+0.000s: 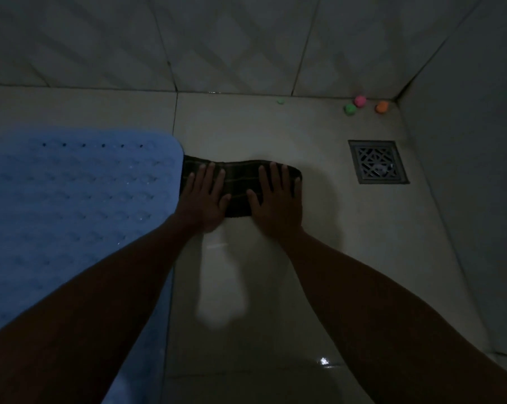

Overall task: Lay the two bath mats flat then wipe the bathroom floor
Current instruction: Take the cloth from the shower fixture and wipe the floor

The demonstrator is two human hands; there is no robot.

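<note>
Both palms are pressed flat, fingers spread, on a dark folded cloth at the frame's centre: the left hand near its left end, the right hand near its right, neither gripping anything. That cloth's left end touches the edge of the blue bath mat, which lies flat across the left half of the frame; only 1 mat is visible. Bare tiled floor runs right toward the drain grate, with 4 small coloured balls in the upper right corner. To wipe well, I'd keep even weight on both palms, push in straight overlapping strokes, and avoid dragging the mat's edge along.
</note>
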